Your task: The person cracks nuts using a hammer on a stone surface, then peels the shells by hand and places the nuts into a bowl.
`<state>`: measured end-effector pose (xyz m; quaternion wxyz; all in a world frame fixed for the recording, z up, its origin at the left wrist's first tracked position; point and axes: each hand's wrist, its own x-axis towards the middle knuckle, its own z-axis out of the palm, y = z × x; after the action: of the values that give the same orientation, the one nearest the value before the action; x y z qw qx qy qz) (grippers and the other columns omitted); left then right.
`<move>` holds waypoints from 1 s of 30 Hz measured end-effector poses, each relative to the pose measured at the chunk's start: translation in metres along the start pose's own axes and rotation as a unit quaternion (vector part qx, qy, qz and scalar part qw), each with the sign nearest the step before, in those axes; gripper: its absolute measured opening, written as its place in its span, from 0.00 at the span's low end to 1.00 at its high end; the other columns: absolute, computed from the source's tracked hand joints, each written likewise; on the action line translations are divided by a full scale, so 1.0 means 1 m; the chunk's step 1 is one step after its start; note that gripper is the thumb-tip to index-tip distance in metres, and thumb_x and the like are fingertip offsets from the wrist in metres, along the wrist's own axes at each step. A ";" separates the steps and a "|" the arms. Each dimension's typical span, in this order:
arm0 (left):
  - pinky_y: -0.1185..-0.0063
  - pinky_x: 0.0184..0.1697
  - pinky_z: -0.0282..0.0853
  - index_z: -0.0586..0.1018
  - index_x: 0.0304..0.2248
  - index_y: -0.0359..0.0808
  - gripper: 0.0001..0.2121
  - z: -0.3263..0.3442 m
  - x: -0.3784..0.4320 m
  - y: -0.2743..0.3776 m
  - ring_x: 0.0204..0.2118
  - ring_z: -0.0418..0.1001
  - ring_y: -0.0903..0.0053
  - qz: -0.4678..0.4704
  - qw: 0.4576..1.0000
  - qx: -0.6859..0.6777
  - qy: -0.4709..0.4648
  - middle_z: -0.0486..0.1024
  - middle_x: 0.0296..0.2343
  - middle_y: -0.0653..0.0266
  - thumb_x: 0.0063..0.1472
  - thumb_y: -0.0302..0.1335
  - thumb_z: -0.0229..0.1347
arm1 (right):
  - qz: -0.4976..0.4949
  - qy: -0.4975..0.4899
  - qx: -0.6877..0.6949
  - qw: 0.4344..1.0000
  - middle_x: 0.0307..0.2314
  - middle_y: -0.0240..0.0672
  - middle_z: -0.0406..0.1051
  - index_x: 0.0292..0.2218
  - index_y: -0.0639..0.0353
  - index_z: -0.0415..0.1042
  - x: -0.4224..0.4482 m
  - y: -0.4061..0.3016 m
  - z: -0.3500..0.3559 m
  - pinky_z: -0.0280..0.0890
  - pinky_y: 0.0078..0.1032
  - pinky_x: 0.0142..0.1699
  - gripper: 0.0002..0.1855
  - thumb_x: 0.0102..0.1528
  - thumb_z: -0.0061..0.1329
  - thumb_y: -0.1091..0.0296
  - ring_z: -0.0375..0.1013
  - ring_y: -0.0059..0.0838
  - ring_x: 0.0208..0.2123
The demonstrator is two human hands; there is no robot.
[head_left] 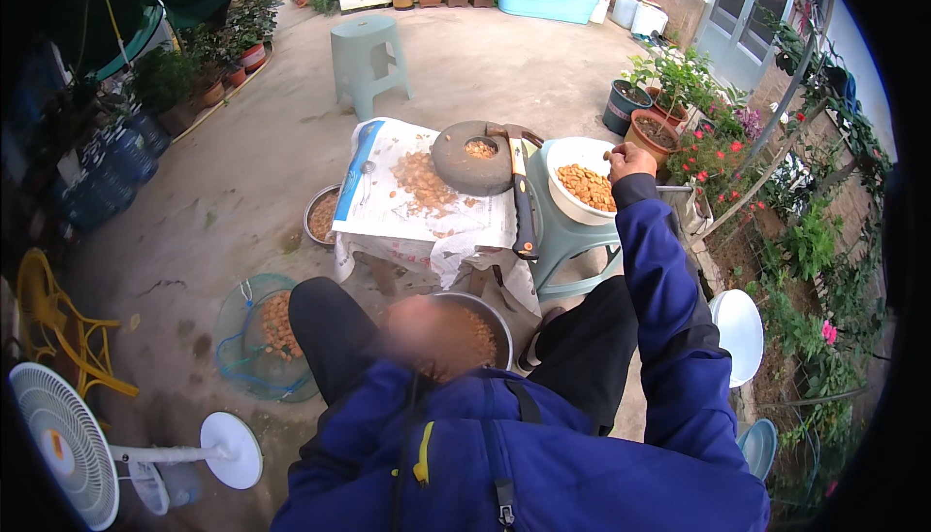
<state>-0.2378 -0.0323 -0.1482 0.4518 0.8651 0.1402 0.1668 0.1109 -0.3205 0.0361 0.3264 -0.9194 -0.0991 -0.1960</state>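
My right hand (631, 161) is at the right rim of a white bowl (567, 150) of brown kernels (585, 187), fingers closed around something small, perhaps a nut. The bowl rests on a green plastic stool (560, 241). My left hand (414, 325) is blurred over a metal basin (502, 328) of brown shells or nuts between my knees; its grip is unclear. On the cloth-covered low table (378, 212) sits a round stone (465, 172) with bits in its hollow. A hammer (521, 197) lies along its right side, and loose kernels or shells (422, 179) spread to its left.
A metal bowl (320, 215) stands left of the table. A net basket (240, 314) with nuts lies by my left knee. Another green stool (367, 52) stands beyond the table. A white fan (69, 445) is at lower left, potted plants (654, 132) at right.
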 end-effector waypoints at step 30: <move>0.68 0.37 0.70 0.79 0.34 0.31 0.09 -0.072 0.197 -0.026 0.30 0.76 0.59 0.039 0.998 0.026 0.031 0.77 0.25 0.51 0.54 0.26 0.57 | -0.208 -0.191 -0.012 0.959 0.29 0.46 0.75 0.36 0.54 0.75 -0.138 -0.178 0.253 0.69 0.41 0.39 0.10 0.53 0.50 0.62 0.75 0.49 0.33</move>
<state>-0.0913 0.1126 -0.0998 0.4176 0.8760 0.1246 0.2068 0.0057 -0.0299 -0.1021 0.2421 -0.9029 -0.3458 -0.0817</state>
